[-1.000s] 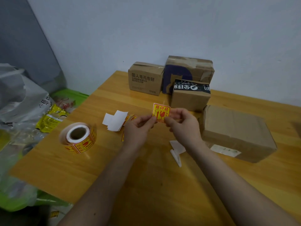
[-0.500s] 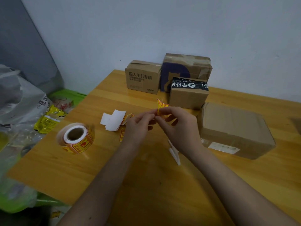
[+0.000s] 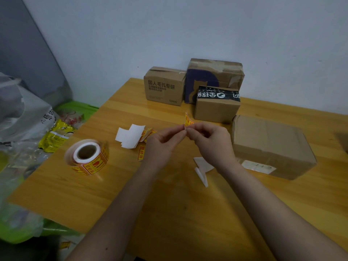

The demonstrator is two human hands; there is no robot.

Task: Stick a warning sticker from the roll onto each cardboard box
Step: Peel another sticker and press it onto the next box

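A yellow-and-red warning sticker (image 3: 188,120) is pinched between my left hand (image 3: 162,144) and my right hand (image 3: 211,142) above the middle of the wooden table (image 3: 169,213); it is curled and seen nearly edge-on. The sticker roll (image 3: 88,157) stands on its side at the left. Several cardboard boxes sit behind and to the right: a printed box (image 3: 163,85), a taller taped box with a purple print (image 3: 214,74), a small box with black tape (image 3: 216,104), and a large plain box (image 3: 269,146) just right of my right hand.
White backing papers (image 3: 130,137) and loose yellow stickers (image 3: 141,152) lie left of my left hand; another folded backing strip (image 3: 202,168) lies under my right wrist. Plastic bags and packets (image 3: 24,117) pile up off the table's left edge. A pale wall stands behind.
The sticker faced me flat a second ago; now it is bent and turned edge-on as my fingertips work at its lower corner. Both hands stay over the table's middle.
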